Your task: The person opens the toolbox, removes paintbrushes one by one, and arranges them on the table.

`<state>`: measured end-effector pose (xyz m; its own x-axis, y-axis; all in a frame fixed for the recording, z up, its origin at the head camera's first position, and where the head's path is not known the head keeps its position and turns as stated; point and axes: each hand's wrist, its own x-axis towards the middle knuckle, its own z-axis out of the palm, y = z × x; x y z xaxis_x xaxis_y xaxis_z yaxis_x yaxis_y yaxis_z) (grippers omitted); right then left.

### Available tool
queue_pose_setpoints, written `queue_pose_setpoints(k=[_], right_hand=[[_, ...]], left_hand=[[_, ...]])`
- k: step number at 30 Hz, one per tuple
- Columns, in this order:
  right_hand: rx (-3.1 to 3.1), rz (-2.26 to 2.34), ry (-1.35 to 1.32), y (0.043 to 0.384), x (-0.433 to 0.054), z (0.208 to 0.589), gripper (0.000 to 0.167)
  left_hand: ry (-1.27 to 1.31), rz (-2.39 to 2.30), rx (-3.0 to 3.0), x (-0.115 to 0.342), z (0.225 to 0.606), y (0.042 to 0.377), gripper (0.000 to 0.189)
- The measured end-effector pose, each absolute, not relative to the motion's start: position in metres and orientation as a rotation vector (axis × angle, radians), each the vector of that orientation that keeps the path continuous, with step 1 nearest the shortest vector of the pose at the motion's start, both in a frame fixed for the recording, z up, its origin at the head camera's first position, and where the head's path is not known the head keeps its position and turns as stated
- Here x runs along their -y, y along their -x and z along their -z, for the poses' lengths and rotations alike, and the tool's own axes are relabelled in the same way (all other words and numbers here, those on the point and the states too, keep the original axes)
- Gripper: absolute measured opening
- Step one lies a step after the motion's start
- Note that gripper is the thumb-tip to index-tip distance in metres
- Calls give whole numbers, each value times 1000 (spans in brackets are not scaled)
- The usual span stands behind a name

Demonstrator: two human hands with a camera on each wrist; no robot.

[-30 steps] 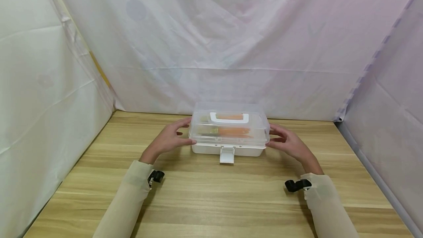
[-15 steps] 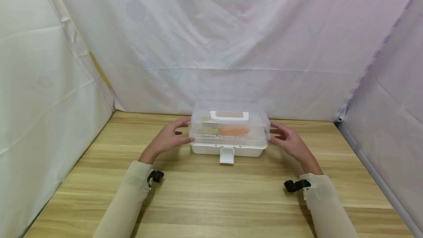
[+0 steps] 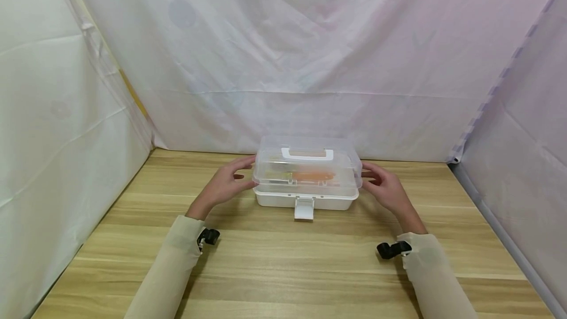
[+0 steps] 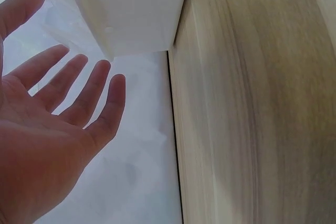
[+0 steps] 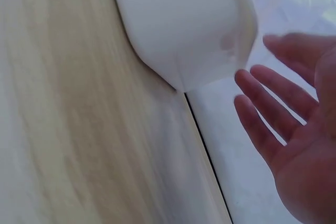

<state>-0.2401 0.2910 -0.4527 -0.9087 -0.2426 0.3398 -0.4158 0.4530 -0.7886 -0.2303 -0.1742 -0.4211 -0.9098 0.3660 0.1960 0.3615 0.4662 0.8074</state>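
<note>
A storage box with a clear lid (image 3: 270, 169) and a white base (image 3: 274, 200) stands toward the back of the table. The lid's front edge is raised slightly above the base rim, and the white front latch (image 3: 304, 208) hangs down. Blurred through the lid is an orange and yellow item (image 3: 310, 176) whose kind I cannot tell. My left hand (image 3: 224, 184) touches the lid's left side with thumb and fingertips. On the opposite side, my right hand (image 3: 386, 187) does likewise. Both wrist views show loosely bent, spread fingers beside the box.
The wood-grain table (image 3: 288, 265) is bounded by a pale cloth (image 3: 310, 63) behind and by cloth on both sides. A white carry handle (image 3: 307, 157) lies on top of the lid. Black wrist-camera mounts (image 3: 208, 236) stick out from the sleeves.
The lid's front edge has risen a little off the base, with both hands at its sides. The latch and base have stayed put; the right forearm has shifted slightly left.
</note>
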Motion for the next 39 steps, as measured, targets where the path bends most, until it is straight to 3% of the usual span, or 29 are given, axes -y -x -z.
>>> queue_pose_setpoints(k=[8,20,39], right_hand=[[2484,-1403,-497,240,-284,451,40],[2489,-1392,-480,240,-284,449,41],[2464,-1352,-464,241,-282,456,38]], left_hand=[[-673,-1477,-2694,174,421,231,67],[-686,-1532,-2812,170,430,239,48],[-750,-1426,-3047,160,435,238,44]])
